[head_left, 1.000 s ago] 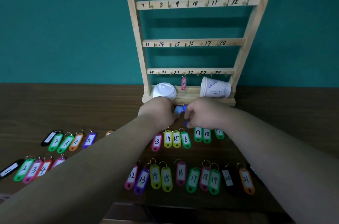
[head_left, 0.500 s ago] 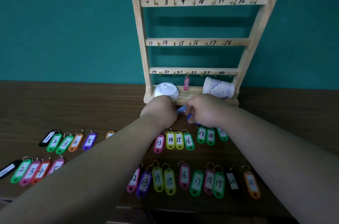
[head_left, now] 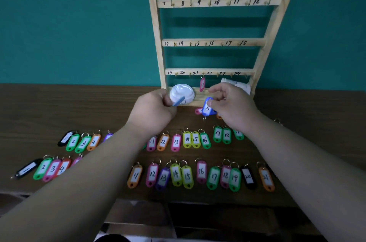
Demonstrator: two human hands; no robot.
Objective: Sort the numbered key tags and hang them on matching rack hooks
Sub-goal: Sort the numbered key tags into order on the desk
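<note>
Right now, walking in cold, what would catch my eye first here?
Two rows of bright numbered key tags lie across the dark table. Behind them a wooden rack with numbered hooks stands before the teal wall, one pink tag hanging. The right grip pinches a blue tag, the left grip a paler blue tag.

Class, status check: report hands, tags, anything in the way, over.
Left hand grips light-blue tag. Right hand pinches blue tag. One pink tag hangs on rack. White lid at rack's base, near left hand.

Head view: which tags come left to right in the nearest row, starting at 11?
Orange 11, pink 12, purple 13, yellow 14, yellow 15, pink 16, green 17, pink 18, green 19, black 20, orange 21.
</note>
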